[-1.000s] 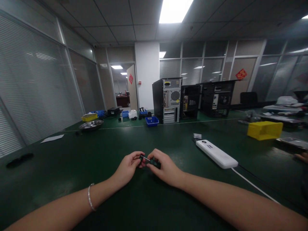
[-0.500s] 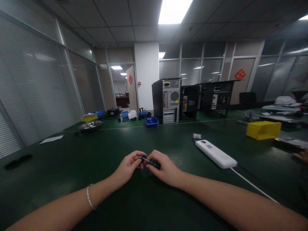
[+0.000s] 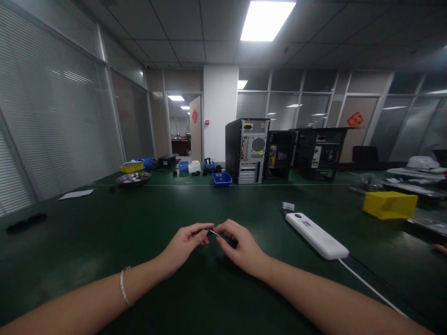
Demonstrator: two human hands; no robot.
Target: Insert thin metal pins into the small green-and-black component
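- Small screwdriver (image 3: 215, 233) with a thin silvery metal shaft and a dark handle, held between both hands just above the wide dark green desk (image 3: 104, 232), near its front edge. Around it, from largest to smallest:
- Black desktop computer towers (image 3: 247, 150) stand with their backs showing at the far side of the desk, well apart from the hands.
- White oblong power strip (image 3: 316, 235) with a white cord lies on the desk to the right; a yellow plastic bin (image 3: 389, 204) sits farther right.
- Left hand (image 3: 183, 244), a thin bracelet on its wrist, is closed in a pinch on the tip end of the shaft.
- Right hand (image 3: 242, 246) is closed around the dark handle, which its fingers mostly hide.
- Judged from its size, the screwdriver should be light and stiff; the bare shaft looks smooth and likely slippery, and the tip is fine enough to prick or bend.
- Best hold is probably the thicker handle, with fingertips steadying the shaft near the tip.
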